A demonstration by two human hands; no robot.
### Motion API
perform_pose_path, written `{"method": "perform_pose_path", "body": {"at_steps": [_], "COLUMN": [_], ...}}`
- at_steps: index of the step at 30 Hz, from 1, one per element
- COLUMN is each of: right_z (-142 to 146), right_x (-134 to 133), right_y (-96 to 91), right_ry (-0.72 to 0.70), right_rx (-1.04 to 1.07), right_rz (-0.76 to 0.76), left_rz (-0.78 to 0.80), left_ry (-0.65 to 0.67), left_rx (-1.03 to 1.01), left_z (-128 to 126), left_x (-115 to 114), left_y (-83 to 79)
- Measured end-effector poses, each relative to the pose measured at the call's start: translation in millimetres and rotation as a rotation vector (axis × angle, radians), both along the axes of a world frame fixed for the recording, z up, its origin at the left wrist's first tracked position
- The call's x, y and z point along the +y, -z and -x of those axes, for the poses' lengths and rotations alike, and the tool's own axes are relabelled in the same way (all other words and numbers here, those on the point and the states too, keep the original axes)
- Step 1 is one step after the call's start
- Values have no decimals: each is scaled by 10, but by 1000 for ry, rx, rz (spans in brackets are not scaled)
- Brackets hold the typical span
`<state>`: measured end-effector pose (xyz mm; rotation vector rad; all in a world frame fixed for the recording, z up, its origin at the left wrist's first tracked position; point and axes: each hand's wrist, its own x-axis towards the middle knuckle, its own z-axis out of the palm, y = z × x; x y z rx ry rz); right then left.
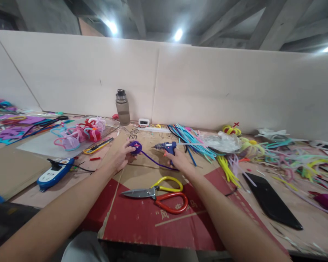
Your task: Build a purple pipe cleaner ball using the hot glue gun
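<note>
Between the fingers of my left hand [123, 155] is a purple pipe-cleaner coil [136, 147] with a small pink bit at its middle. A loose purple strand [155, 162] trails from the coil toward my right hand [178, 159]. That hand is wrapped round the handle of a blue glue gun [169, 147], whose nozzle points left at the coil, a short gap away. Nearer to me lie large scissors [155, 194] with one yellow and one red handle, blades pointing left, on the red and brown cardboard [142, 225].
A blue power strip [56, 174] with a plugged-in cord stands at left, near a yellow cutter [98, 145] and pink pipe-cleaner pieces [79, 134]. A water bottle [122, 109] stands behind. Blue pipe cleaners [194, 142] and a black phone [272, 200] lie at right.
</note>
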<state>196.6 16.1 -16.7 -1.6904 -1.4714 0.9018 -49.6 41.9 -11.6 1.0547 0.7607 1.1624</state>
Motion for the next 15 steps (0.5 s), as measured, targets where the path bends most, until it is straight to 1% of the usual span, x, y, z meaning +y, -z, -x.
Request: {"method": "perform_pose_path", "body": {"at_steps": [1, 2, 3, 5, 6, 7, 8, 10, 12, 13, 15], "right_z": [-9, -14, -13, 22, 61, 114, 179, 328, 461, 508, 553], "right_x": [6, -5, -32, -118, -168, -217, -262, -330, -366, -374, -376], "right_y": [-10, -30, -57, -121, -152, -177, -193, -197, -172, -156, -131], "right_ry": [11, 26, 51, 102, 111, 92, 33, -147, -307, -335, -344], "right_rx": [-89, -177, -264, -502, -585, -605, -563, -369, -143, -96, -77], "right_rz": [0, -44, -120, -360, -457, -526, -563, -582, -515, -490, -498], "left_rz": [0, 2, 8, 14, 14, 14, 13, 16, 24, 23, 13], "left_ry": [-9, -14, -16, -6, 4, 15, 24, 44, 61, 74, 96], "left_rx": [0, 1, 3, 11, 17, 22, 27, 39, 50, 53, 52], "left_z": [-6, -10, -14, -23, -29, -37, -47, -67, -84, -90, -95], "left_x": [-11, -20, -28, -44, -53, -63, -73, -91, -101, -103, -101], "left_y": [-14, -24, -32, -41, -43, -44, -45, -43, -35, -27, -9]}}
